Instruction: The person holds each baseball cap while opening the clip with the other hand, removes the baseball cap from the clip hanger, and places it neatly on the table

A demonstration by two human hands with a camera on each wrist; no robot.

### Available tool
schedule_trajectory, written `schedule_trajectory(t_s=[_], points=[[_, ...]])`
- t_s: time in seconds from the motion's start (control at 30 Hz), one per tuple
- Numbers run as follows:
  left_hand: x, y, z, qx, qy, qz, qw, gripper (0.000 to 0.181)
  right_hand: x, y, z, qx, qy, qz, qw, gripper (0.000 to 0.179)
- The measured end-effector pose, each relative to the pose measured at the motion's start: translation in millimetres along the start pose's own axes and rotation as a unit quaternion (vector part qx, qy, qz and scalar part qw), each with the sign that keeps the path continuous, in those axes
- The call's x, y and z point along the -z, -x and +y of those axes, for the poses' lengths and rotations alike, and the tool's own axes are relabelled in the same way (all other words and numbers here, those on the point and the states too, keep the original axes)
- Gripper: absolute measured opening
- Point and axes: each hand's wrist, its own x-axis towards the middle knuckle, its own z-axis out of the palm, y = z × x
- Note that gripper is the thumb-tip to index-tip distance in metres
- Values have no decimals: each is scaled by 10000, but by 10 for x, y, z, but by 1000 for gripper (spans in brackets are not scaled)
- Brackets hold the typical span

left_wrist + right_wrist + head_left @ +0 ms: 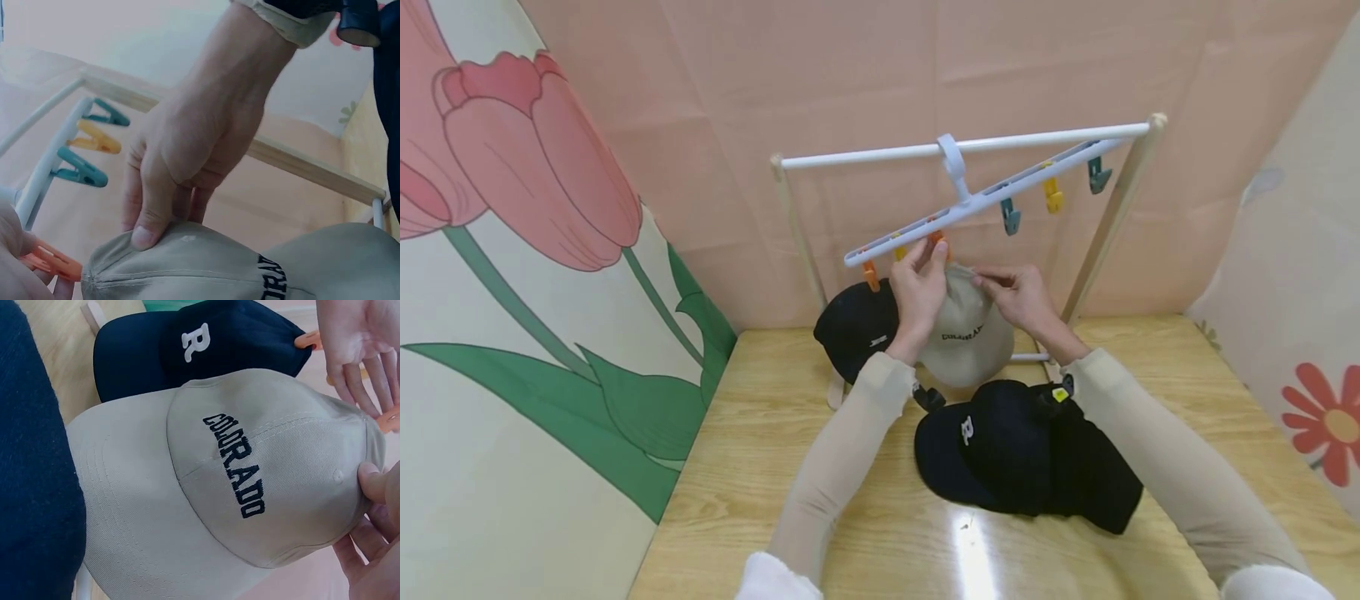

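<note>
A beige cap (970, 354) with dark COLORADO lettering hangs crown up below a pale clip hanger (957, 213). My left hand (919, 287) pinches an orange clip (55, 259) whose tip meets the top of the crown in the left wrist view. With thumb and fingers, my right hand (1018, 293) pinches the fabric near the crown top. To the left, a navy cap (140, 353) with a white R hangs from another orange clip (870, 276). Its front is partly hidden behind my left wrist in the head view.
Dark caps (1011, 454) lie overlapped on the wooden table (760, 467), under my right forearm. The hanger hooks over a white rod (865, 156) on a wooden-legged stand (1108, 225). Green clips (1011, 218) and a yellow clip (1052, 193) dangle from the raised right side.
</note>
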Motion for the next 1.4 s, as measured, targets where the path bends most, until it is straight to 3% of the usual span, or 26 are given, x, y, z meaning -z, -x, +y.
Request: schedule_trajectory(t_s=[0.47, 0.7, 0.97, 1.17, 1.4], points=[[62, 121, -74, -86, -52, -428, 9990, 37, 36, 50, 5, -44, -160, 190, 9997, 22], [134, 213, -72, -379, -299, -651, 9967, 38, 59, 82, -20, -29, -162, 267, 9995, 22], [205, 304, -18, -644, -379, -670, 9949, 37, 66, 107, -19, -63, -221, 384, 9990, 22], [245, 328, -44, -953, -606, -584, 9919, 38, 87, 137, -14, -123, -293, 418, 9986, 22], [322, 410, -94, -1053, -768, -501, 9902, 36, 110, 152, -24, -237, -192, 541, 9981, 25]])
